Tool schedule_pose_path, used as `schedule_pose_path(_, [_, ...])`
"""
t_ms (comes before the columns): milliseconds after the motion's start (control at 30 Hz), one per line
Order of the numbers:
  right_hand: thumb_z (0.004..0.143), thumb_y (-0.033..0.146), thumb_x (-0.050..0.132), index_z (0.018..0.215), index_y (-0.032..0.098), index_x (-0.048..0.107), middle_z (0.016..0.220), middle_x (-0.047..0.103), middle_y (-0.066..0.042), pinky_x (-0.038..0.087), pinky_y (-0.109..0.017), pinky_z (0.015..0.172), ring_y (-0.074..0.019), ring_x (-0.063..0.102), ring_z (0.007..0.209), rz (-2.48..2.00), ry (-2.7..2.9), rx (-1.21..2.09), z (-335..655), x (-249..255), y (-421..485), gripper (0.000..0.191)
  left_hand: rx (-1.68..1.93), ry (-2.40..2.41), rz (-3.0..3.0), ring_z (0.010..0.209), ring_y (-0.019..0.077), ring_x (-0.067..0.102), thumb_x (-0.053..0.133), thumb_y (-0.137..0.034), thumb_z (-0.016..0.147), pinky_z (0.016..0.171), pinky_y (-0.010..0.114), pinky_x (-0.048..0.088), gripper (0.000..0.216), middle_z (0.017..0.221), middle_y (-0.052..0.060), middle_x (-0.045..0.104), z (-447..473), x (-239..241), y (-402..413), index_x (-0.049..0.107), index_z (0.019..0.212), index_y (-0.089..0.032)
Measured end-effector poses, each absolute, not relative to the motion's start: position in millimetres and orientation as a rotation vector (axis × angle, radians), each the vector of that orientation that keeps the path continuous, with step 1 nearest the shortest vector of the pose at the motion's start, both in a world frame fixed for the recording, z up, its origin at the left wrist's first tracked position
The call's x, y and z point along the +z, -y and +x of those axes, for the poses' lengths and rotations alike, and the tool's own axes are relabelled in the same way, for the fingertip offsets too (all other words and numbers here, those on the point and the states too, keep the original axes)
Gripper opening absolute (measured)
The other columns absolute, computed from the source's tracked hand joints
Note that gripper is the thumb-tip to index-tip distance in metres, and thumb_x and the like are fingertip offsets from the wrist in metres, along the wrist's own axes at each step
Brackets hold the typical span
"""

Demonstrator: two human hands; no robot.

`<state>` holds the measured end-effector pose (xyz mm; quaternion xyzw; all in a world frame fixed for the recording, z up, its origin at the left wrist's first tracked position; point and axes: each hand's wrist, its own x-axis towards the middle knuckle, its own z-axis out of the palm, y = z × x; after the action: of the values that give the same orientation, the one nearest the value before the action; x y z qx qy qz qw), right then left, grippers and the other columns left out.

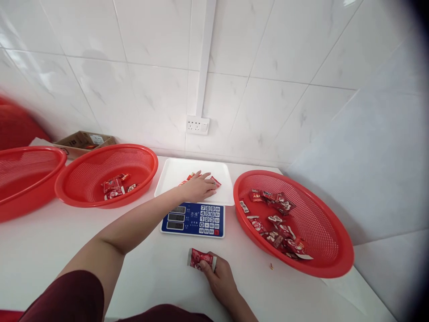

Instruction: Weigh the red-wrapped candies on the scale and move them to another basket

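My left hand reaches over the white tray of a weighing scale. Its fingers are spread flat above several small red packets, which they partly cover; whether they touch them I cannot tell. A blue keypad panel with three small displays faces me at the front of the scale. Nearer to me, my right hand is closed on a red packet with pale ends, gripped with the thumb on top, just above the white table.
At the right, a red perforated basket holds many red packets. Another red basket with several packets stands left, beside a third red basket. Behind them is a cardboard box. A tiny scrap lies on the table. A wall socket is behind.
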<state>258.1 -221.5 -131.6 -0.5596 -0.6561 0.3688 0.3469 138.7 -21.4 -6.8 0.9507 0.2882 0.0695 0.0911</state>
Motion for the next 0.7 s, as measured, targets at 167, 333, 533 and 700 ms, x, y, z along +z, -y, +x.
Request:
schedule_pose_path(167, [0.085, 0.048, 0.043, 0.062, 0.019, 0.053, 0.057, 0.055, 0.001, 0.034, -0.023, 0.051, -0.0129, 0.047, 0.053, -1.455, 1.711, 0.975, 258.4, -132.7, 220.3, 0.038, 0.237, -0.89, 2.751, 0.134, 0.0255, 0.022, 0.035, -0.044, 0.09, 0.109, 0.044, 0.015, 0.039, 0.136, 0.004, 0.045, 114.9, 5.1, 24.8, 0.052, 0.12, -0.026])
schedule_pose_path(333, [0.085, 0.046, 0.043, 0.063, 0.018, 0.054, 0.059, 0.058, 0.0, 0.035, -0.024, 0.052, -0.0132, 0.049, 0.054, -1.453, 1.718, 0.97, 258.1, -131.9, 220.1, 0.037, 0.196, -0.978, 2.721, 0.136, 0.03, 0.012, 0.041, -0.058, 0.083, 0.107, 0.049, 0.012, 0.059, 0.145, 0.007, 0.031, 104.5, 6.3, 22.2, 0.035, 0.135, -0.029])
schedule_pose_path(533, [0.085, 0.045, 0.043, 0.064, 0.018, 0.054, 0.059, 0.057, 0.001, 0.034, -0.023, 0.051, -0.0124, 0.048, 0.054, -1.442, 1.707, 0.954, 258.1, -131.2, 221.9, 0.037, 0.126, -0.911, 2.781, 0.136, 0.0302, 0.012, 0.04, -0.058, 0.083, 0.107, 0.051, 0.009, 0.061, 0.146, 0.01, 0.027, 114.1, -7.2, 23.7, 0.032, 0.136, -0.027])
schedule_pose_path(700, [0.086, 0.045, 0.042, 0.061, 0.019, 0.051, 0.057, 0.054, 0.001, 0.033, -0.023, 0.05, -0.0115, 0.045, 0.052, -1.422, 1.72, 0.93, 258.4, -130.3, 221.6, 0.038, 0.209, -0.91, 2.816, 0.133, 0.0266, 0.023, 0.04, -0.053, 0.085, 0.107, 0.046, 0.014, 0.054, 0.141, 0.009, 0.036, 115.4, -14.3, 20.1, 0.039, 0.132, -0.025])
